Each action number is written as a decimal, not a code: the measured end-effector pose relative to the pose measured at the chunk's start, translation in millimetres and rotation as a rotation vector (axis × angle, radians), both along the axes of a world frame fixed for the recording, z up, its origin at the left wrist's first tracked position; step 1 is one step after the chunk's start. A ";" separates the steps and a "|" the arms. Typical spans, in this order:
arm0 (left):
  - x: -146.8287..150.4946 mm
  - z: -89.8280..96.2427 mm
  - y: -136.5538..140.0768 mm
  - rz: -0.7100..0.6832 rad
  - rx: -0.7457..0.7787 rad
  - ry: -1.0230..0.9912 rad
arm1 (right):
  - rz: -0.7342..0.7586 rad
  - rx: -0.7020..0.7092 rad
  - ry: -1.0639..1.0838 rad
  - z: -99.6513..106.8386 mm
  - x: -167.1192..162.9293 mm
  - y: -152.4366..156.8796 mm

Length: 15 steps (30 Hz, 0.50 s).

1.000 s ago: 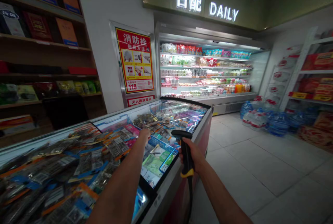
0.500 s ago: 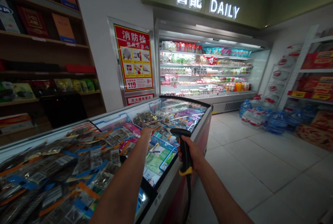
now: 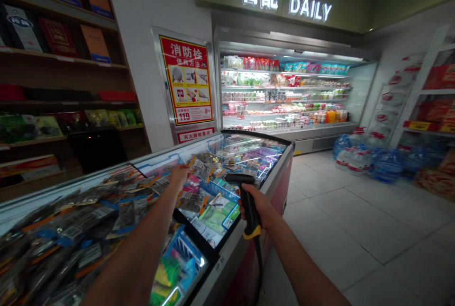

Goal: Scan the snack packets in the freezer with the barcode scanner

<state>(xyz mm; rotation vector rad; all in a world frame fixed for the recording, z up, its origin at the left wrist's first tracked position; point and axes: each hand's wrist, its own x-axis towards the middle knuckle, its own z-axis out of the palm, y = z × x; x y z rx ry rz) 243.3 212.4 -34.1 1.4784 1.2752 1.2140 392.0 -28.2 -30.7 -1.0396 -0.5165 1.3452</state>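
My right hand (image 3: 254, 204) is wrapped round the grip of a black and yellow barcode scanner (image 3: 251, 216), held upright with its head toward the left and its cable hanging down. My left hand (image 3: 180, 173) reaches over the chest freezer (image 3: 216, 261), its fingers closed on the edge of a clear packet with orange ends (image 3: 201, 168). Many similar dark packets (image 3: 88, 216) with orange or blue edges lie heaped on the freezer's glass top to the left. More packets lie around a blue basket (image 3: 222, 192) under my hands.
Beyond the freezer stands a lit refrigerated display (image 3: 284, 100) stocked with packages. Water bottles (image 3: 384, 164) stand on the tiled floor (image 3: 334, 230) at the right, beside a white rack. Dark wooden shelves (image 3: 71, 59) with boxes line the left, next to a red and yellow wall poster (image 3: 186, 78).
My left hand has moved left, carrying the packet with it. The scanner in my right hand has shifted slightly left. An orange-edged packet now lies near the basket's left side.
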 end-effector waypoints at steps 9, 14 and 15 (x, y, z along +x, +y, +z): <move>-30.1 29.0 -14.8 -0.130 -0.116 -0.197 | 0.064 0.071 -0.127 -3.6 -17.7 4.1; -32.2 26.5 -15.4 -0.149 -0.150 -0.212 | 0.109 0.082 -0.107 -3.3 -16.8 1.3; -32.0 25.8 -15.1 -0.143 -0.153 -0.206 | 0.118 0.081 -0.107 -3.0 -16.7 0.7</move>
